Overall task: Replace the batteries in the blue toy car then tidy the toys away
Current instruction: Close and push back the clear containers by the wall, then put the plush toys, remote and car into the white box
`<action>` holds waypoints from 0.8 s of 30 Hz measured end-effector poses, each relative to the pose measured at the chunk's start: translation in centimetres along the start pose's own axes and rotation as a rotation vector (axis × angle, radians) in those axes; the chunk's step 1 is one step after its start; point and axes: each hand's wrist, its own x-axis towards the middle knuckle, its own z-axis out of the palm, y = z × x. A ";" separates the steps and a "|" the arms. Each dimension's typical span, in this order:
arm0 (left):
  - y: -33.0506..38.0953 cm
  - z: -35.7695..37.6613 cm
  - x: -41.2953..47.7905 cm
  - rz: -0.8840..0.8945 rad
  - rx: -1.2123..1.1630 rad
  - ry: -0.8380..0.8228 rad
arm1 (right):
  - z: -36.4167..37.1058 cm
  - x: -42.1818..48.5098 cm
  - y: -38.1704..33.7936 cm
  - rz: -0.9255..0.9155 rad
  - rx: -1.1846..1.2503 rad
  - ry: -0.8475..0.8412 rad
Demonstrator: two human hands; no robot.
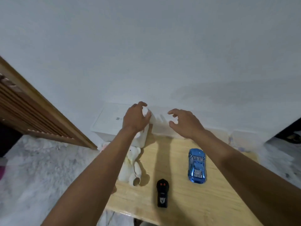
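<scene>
Blue toy car: on the wooden surface, right of centre, upright on its wheels, lengthwise from near to far; neither grip touches it.

Slatted wooden frame: far left, above a grey shaggy rug.

White box: far side, against the wall; flat lid with a small label.

Left grip: fingers and thumb curled round a white piece at the right end of the box; what the piece is cannot be told.

White plush bear: left edge of the surface, partly hidden by the left forearm.

Black remote control: near middle of the surface, two red buttons on top, apart from both bear and car.

Right grip: released, fingers spread and loosely curved, holding nothing; over the far edge of the surface, beyond the car.
</scene>
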 end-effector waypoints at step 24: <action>-22.6 -6.7 4.1 -0.215 0.043 -0.462 | 13.8 8.4 -13.8 0.475 0.032 -0.003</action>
